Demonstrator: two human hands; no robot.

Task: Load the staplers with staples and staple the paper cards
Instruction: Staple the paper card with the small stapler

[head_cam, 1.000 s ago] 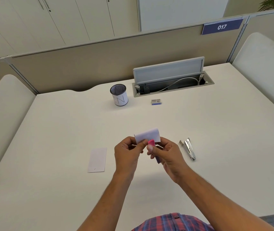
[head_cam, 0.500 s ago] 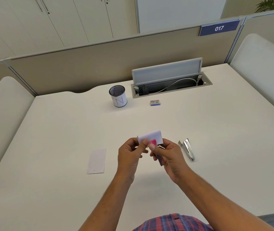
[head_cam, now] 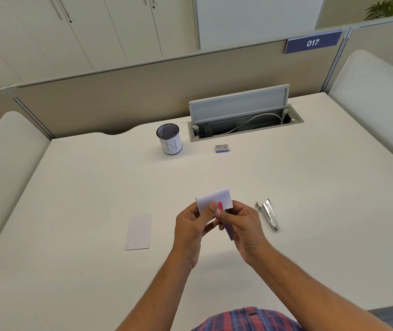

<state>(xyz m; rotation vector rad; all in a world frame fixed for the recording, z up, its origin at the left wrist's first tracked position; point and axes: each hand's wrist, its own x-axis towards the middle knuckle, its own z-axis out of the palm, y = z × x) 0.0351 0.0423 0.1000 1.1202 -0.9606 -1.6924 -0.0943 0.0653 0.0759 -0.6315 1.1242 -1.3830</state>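
My left hand (head_cam: 191, 225) pinches a white paper card (head_cam: 214, 198) held above the desk, thumb on its near face. My right hand (head_cam: 244, 225) grips a small pink and purple stapler (head_cam: 225, 217) whose pink end lies against the card's lower edge. A second stapler (head_cam: 268, 213), bare metal and hinged open, lies on the desk just right of my right hand. Another white card (head_cam: 138, 231) lies flat to the left of my left hand. A small box of staples (head_cam: 222, 148) sits farther back on the desk.
A mesh pen cup (head_cam: 169, 142) stands at the back of the white desk (head_cam: 83, 187). Beside it an open cable tray (head_cam: 245, 125) with its lid raised holds a cable. Beige partitions bound the desk at the back and sides.
Both hands with the card and pink stapler have stayed together at the desk's middle. The card has shifted slightly in the left hand's pinch. Nothing on the desk has moved.
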